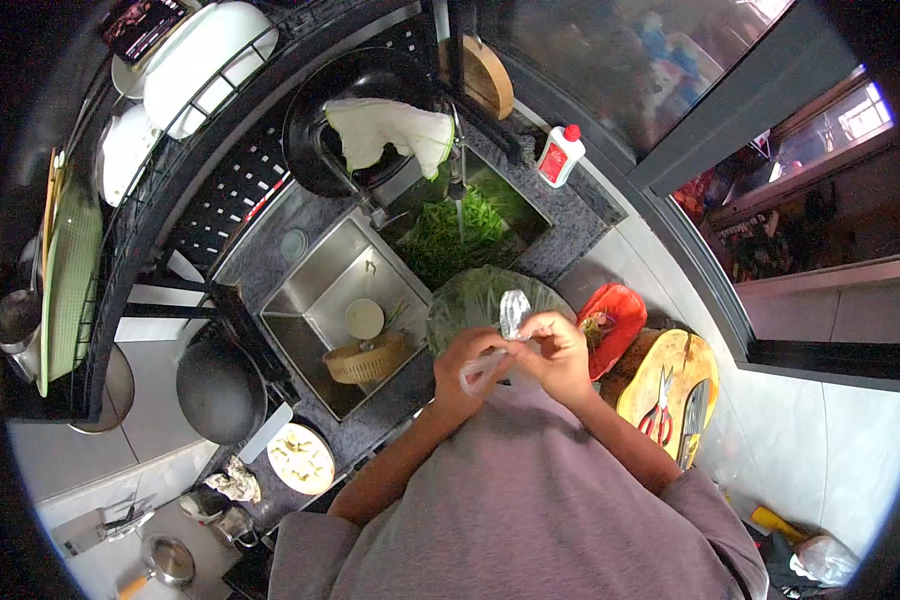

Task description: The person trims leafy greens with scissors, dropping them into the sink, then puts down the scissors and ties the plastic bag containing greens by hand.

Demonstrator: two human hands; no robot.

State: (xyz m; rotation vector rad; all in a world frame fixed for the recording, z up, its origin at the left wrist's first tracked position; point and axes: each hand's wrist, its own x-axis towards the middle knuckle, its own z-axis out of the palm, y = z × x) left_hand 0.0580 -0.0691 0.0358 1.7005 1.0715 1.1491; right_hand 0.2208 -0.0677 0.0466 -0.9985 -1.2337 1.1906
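Observation:
My left hand [462, 374] is closed on a strip of clear plastic, whose lower end hangs by the palm. Beside it, my right hand [555, 358] pinches the same plastic, fingertips meeting the left ones. A shiny, crumpled piece of the plastic bag [515, 312] stands up between the hands. Just beyond them lies a greenish, see-through bag-like bulk [485, 285]; my hands partly cover it, and its contents are unclear. Leafy greens [460, 235] fill the right sink basin under a faucet [457, 190], where water seems to run.
The left sink basin [305, 290] holds a yellow basket [365, 362] and a small bowl [364, 318]. To the right are a red bag [610, 318] and a wooden board [638, 395] with scissors [660, 408]. A plate of food pieces [301, 460] and a cleaver [267, 432] lie left.

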